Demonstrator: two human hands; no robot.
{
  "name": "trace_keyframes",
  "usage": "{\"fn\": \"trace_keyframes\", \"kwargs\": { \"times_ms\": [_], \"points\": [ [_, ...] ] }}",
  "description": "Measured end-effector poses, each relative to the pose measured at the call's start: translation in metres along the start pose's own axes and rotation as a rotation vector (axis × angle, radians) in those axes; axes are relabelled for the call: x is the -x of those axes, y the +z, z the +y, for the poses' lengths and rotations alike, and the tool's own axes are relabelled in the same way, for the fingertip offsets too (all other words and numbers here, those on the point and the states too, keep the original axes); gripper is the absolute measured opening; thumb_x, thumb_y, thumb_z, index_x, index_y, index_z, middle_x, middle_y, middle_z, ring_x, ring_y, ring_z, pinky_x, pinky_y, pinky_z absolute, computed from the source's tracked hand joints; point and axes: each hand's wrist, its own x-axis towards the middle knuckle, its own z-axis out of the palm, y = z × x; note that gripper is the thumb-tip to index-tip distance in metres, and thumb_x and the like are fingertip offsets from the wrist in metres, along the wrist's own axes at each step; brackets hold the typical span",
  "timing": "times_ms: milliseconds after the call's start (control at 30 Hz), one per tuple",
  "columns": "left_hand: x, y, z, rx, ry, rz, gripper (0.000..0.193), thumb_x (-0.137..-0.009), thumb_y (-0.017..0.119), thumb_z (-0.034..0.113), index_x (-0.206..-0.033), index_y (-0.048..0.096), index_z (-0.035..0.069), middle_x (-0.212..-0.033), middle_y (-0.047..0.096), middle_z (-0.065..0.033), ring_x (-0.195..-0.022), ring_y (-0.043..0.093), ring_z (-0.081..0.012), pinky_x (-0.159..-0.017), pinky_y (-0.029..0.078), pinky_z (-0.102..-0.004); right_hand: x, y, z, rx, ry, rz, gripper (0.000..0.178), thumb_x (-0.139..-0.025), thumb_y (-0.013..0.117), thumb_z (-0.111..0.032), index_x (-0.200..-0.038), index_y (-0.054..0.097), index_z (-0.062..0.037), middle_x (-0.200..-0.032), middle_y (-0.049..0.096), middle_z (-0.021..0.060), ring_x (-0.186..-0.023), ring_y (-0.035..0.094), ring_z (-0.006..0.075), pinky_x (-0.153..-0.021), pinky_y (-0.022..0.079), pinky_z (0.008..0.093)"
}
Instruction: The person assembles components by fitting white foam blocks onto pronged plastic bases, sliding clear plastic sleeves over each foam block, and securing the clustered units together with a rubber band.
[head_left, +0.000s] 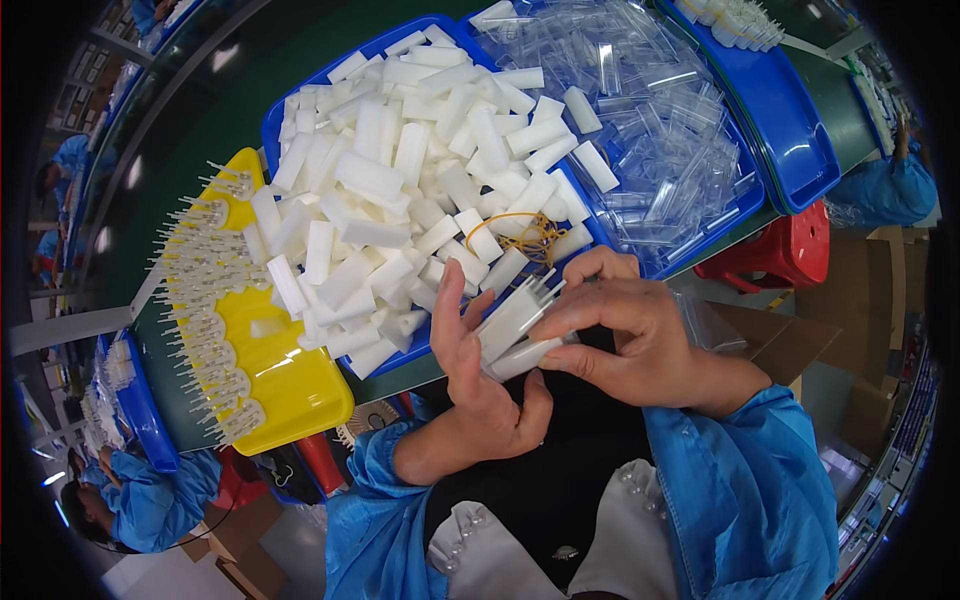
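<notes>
In front of my chest, my right hand point(630, 335) closes its thumb and fingers round a small bundle of slim white pieces point(515, 320), with thin pale tips sticking out at the top. A thicker white piece point(522, 358) lies along the bundle's near side, under my right thumb. My left hand point(485, 385) faces it palm inward, fingers stretched up and thumb apart; the bundle's lower end is against or very near its palm. Just beyond the hands, white foam-like blocks point(400, 150) heap up in a blue tray point(268, 130), with yellow rubber bands point(525, 240) on top.
Clear plastic sleeves point(670, 140) fill another blue tray point(760, 195) at the back right. Pin-tipped white bundles point(215, 290) line a yellow tray point(300, 400) at left. Empty blue trays point(790, 130), a red stool point(775, 250) and cardboard boxes point(850, 310) stand right. Co-workers in blue point(165, 495) sit nearby.
</notes>
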Motion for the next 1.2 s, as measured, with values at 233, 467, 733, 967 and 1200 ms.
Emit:
{"fn": "trace_keyframes", "kwargs": {
  "times_ms": [233, 467, 733, 967, 1200],
  "points": [
    [-0.001, -0.01, -0.005, 0.186, 0.158, 0.011, 0.111, -0.076, 0.071, 0.03, -0.144, -0.016, 0.02, -0.144, -0.001, -0.0338, -0.134, 0.015, -0.0485, -0.098, 0.034, -0.0519, 0.0, -0.01, -0.005, 0.158, -0.311, 0.008, 0.018, -0.067, 0.077, -0.021, -0.083, 0.069, -0.0179, -0.086, 0.067, -0.0084, -0.083, 0.053, 0.0145, -0.074, 0.03, 0.0312],
    [-0.008, -0.031, 0.006, 0.899, -0.589, -0.38, 0.089, -0.091, 0.042, 0.053, -0.145, -0.008, 0.003, -0.143, 0.024, -0.0273, -0.129, 0.034, -0.0347, -0.104, 0.028, -0.0404, -0.002, -0.025, -0.007, 0.303, -0.598, -0.106, 0.024, -0.065, 0.075, -0.019, -0.088, 0.068, -0.0175, -0.09, 0.067, -0.0078, -0.086, 0.056, 0.0143, -0.072, 0.028, 0.031],
    [-0.006, -0.033, 0.013, 0.96, -0.794, -0.393, 0.075, -0.095, 0.037, 0.047, -0.142, 0.014, -0.007, -0.137, 0.037, -0.0173, -0.117, 0.046, -0.0222, -0.099, 0.033, -0.0332, -0.003, -0.013, -0.004, 0.156, -0.379, -0.016, 0.027, -0.065, 0.079, -0.024, -0.084, 0.063, -0.015, -0.099, 0.062, 0.0017, -0.087, 0.057, 0.0176, -0.071, 0.035, 0.033],
    [-0.001, -0.039, -0.006, 1.035, -0.716, -0.715, 0.068, -0.083, 0.068, 0.023, -0.136, 0.033, 0.001, -0.118, 0.052, -0.0098, -0.104, 0.051, -0.0145, -0.084, 0.044, -0.0281, -0.012, -0.018, -0.013, 0.167, -0.409, -0.268, 0.047, -0.065, 0.078, -0.028, -0.105, 0.062, -0.0124, -0.101, 0.059, 0.0019, -0.088, 0.057, 0.0194, -0.075, 0.036, 0.0336],
    [-0.006, -0.032, 0.005, 1.191, -0.85, -0.455, 0.045, -0.076, 0.073, 0.008, -0.112, 0.045, 0.005, -0.098, 0.057, -0.0105, -0.096, 0.058, -0.0163, -0.072, 0.049, -0.0275, -0.065, -0.019, 0.004, 0.423, -0.319, -0.206, 0.041, -0.066, 0.076, -0.026, -0.103, 0.064, -0.0121, -0.093, 0.057, 0.003, -0.088, 0.054, 0.0207, -0.077, 0.035, 0.0355]
  ]
}}
